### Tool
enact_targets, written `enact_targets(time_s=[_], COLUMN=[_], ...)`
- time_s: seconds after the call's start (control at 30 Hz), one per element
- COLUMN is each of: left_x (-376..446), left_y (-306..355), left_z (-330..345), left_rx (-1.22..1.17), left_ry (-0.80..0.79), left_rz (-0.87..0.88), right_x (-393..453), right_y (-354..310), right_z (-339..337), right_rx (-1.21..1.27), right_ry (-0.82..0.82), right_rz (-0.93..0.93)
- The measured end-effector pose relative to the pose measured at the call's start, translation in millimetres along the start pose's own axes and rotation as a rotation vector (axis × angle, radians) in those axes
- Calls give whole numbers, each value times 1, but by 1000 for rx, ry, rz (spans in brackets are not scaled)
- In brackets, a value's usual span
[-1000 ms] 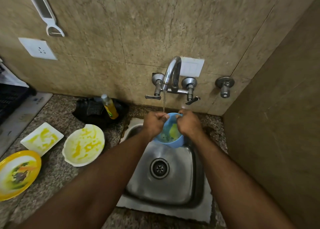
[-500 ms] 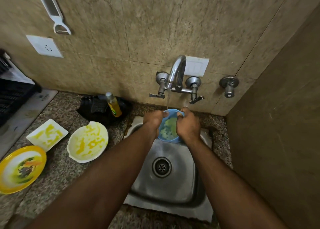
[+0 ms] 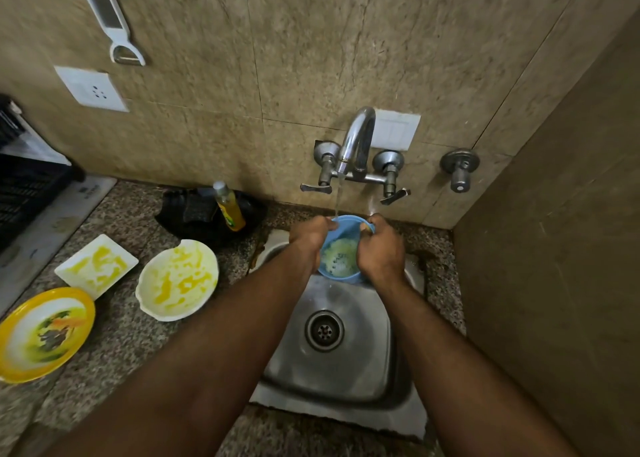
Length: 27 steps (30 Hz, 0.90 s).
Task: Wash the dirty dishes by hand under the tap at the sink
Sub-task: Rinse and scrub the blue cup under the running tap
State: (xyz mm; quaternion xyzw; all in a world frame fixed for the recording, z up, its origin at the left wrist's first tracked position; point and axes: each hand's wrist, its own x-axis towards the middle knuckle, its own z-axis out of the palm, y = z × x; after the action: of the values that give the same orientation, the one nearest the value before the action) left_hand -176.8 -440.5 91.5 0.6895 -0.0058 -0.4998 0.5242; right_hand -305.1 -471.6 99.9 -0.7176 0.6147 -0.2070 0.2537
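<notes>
My left hand [image 3: 309,236] and right hand [image 3: 380,248] gripped the blue bowl [image 3: 341,259] with curled fingers; I judged tilting it under the stream [image 3: 336,200] best.

Blue bowl [image 3: 341,248] now tipped more upright under the tap stream, yellow smear inside thinner and paler, water pooling in it, left hand [image 3: 309,234] and right hand [image 3: 380,248] shifted round its rim

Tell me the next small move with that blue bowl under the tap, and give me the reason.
Probably rub a thumb across the inside of the blue bowl while keeping it under the stream. Both the left hand and right hand grip its rim, water from the tap lands at the near edge, and pale residue coats the inside.
</notes>
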Motion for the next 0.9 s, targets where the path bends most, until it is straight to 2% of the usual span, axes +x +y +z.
enact_targets(time_s=[0.43, 0.5, 0.6, 0.77, 0.83, 0.9], left_x=[-7, 2, 1, -8, -10, -12], left_y=[1, -8, -9, 1, 3, 7], left_z=[3, 0, -5, -2, 1, 2], left_rx=[32, 62, 119, 109, 70, 55], left_ry=[-17, -20, -130, -188, -184, -92], left_rz=[70, 160, 255, 259, 193, 117], right_x=[1, 3, 20, 39, 37, 32], right_y=[4, 2, -4, -11, -7, -5], right_z=[-4, -8, -17, -22, -19, -12], right_rx=[119, 123, 28, -110, -56, -44], right_ry=[42, 4, -119, -377, -358, -283], right_rz=[30, 45, 41, -157, -159, -132])
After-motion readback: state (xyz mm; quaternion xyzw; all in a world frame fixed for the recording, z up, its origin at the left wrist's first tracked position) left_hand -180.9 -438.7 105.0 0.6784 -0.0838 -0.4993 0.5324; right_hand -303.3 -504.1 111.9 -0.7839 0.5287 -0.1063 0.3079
